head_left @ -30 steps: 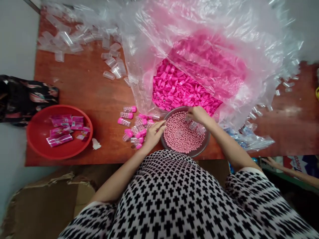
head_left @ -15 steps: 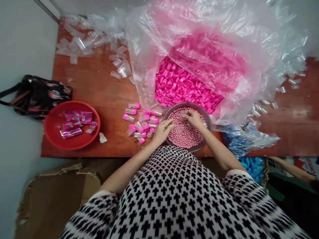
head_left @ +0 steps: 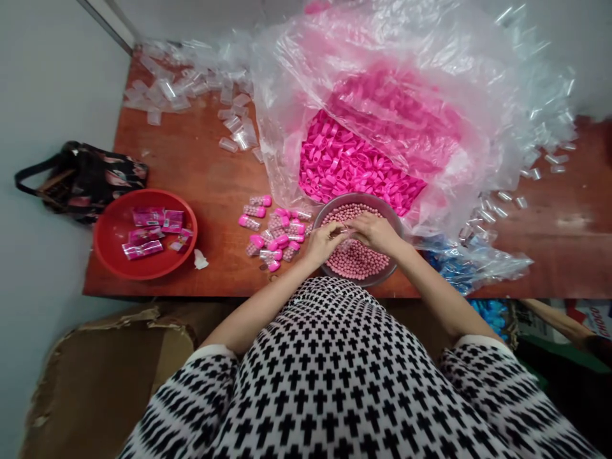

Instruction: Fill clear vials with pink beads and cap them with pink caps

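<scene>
Both hands meet over a grey bowl (head_left: 398, 220) full of small pink balls (head_left: 356, 261). My left hand (head_left: 324, 243) is closed, its fingertips around what looks like a small clear plastic tube (head_left: 346, 233), mostly hidden by the fingers. From the other side my right hand (head_left: 375, 233) bends over the same spot, its fingers closed together; whatever they pinch is hidden. Left of the bowl lies a group of filled tubes with pink caps (head_left: 277, 242). Behind it, loose pink caps (head_left: 344, 159) show through the mouth of a large clear plastic bag (head_left: 282, 127).
Clear empty tubes (head_left: 165, 89) are strewn at the back left, more tubes (head_left: 497, 207) at the right. A red basin (head_left: 109, 255) holds several pink packets, beside a black flowered bag (head_left: 95, 178). Blue items in plastic (head_left: 449, 264) lie right; another person's forearm (head_left: 557, 319) shows beyond.
My right hand has moved left and down out of the balls to meet my left hand. My left hand has shifted slightly right. The view has moved a little.
</scene>
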Available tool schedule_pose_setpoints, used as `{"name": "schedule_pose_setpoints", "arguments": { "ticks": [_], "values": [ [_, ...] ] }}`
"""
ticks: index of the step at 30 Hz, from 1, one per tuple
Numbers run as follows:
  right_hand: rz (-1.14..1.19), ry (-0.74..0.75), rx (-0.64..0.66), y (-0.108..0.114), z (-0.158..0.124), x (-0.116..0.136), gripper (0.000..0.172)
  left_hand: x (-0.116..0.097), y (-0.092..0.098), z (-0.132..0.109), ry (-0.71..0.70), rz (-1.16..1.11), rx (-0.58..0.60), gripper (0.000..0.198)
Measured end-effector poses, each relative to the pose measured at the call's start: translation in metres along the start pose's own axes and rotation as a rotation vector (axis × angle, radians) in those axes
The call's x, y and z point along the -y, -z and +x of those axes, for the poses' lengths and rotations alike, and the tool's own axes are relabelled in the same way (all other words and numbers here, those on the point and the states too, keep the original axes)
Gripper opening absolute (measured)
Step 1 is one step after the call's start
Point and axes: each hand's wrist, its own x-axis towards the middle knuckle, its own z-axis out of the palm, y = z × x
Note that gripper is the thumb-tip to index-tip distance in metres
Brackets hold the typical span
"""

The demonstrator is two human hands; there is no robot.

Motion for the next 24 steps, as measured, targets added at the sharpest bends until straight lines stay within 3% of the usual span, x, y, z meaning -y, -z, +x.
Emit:
{"name": "schedule_pose_setpoints", "arguments": {
  "ticks": [2, 5, 8, 13, 16, 20, 24],
  "values": [
    [-0.191, 0.003, 0.129, 0.003, 0.005, -0.009, 0.027, 0.002, 0.002, 0.001, 0.001, 0.007, -0.009, 0.025],
    [-0.374, -0.13, 0.214, -0.01, 0.02, -0.029, 0.027, 0.013, 0.008, 0.0, 0.078, -0.038, -0.08, 0.032],
    [-0.268, -0.205, 0.277, -0.041, 0.039, -0.044, 0.028, 0.027, 0.021, -0.008, 0.127, 0.0, -0.127, 0.024],
    [-0.038, -0.181, 0.319, -0.09, 0.056, -0.042, 0.019, 0.043, 0.036, -0.025, 0.187, 0.038, -0.183, 0.022],
    [0.161, -0.232, 0.221, -0.096, 0.048, -0.042, 0.019, 0.049, 0.035, -0.026, 0.2, 0.015, -0.198, 0.026],
    [0.729, -0.321, -0.043, -0.086, 0.027, -0.045, 0.019, 0.051, 0.023, -0.017, 0.185, -0.009, -0.137, 0.035],
    [0.932, -0.357, -0.142, -0.071, 0.013, -0.034, 0.028, 0.04, 0.008, -0.002, 0.137, -0.015, -0.046, 0.041]
  ]
}}
